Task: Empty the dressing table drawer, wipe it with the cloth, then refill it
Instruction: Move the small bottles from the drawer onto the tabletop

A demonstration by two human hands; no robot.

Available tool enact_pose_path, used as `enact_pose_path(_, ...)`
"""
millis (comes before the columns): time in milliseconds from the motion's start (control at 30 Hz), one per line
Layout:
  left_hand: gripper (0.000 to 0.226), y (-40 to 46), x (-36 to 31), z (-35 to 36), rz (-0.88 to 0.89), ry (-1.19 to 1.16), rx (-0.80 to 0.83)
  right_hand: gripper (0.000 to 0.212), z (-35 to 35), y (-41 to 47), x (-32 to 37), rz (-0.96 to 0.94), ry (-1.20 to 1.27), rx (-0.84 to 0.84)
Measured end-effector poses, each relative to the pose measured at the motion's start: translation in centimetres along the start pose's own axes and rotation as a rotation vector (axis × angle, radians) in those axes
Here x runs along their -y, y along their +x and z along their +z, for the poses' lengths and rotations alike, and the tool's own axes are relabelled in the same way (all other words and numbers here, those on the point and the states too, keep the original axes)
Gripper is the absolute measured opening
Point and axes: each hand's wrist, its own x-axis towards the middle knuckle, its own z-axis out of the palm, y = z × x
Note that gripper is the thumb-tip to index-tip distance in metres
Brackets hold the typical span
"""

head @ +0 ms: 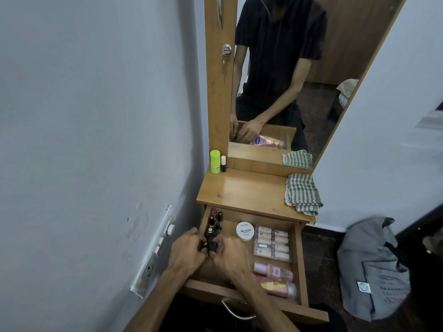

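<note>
At the drawer's (300, 264) left corner both hands' fingers (217, 243) clasp dark nail-polish bottles (212, 232); lift them upright, together, onto the surface (244, 190).

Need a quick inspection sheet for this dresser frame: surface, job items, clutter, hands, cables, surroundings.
Surface: wooden dressing table top, mostly bare.
Job's things: drawer open and still full; checked cloth on the top's right edge; nail polish bottles, white jar, nail set box, two pink bottles inside.
Clutter: green container and small bottle by the mirror.
Hands: left hand and right hand both gripping the nail polish bottles.
Cables: nothing seen.
Surroundings: wall switchboard left, grey bag right.
</note>
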Motion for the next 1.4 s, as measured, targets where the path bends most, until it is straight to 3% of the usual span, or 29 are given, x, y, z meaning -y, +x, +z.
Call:
enact_pose_path(333,0.009,-0.5,0.6,-1.6,-0.006,-0.158,-0.047,0.021,-2.1,-0.9,0.4,-0.040,0.069,-0.087)
enact_pose_path(567,0.017,1.9,0.1,-6.0,0.027,-0.405,-0.182,0.021,-6.5,0.4,1.8,-0.090,0.143,-0.164)
enact_pose_path(1000,0.006,12.2,-3.4,-13.2,0.132,-0.288,-0.200,0.019,-12.4,10.3,5.0,-0.075,0.172,-0.334)
enact_pose_path(1400,0.016,20.2,-2.0,-11.0,0.109,-0.165,-0.182,0.015,-12.0,17.4,5.5,0.028,0.075,-0.254)
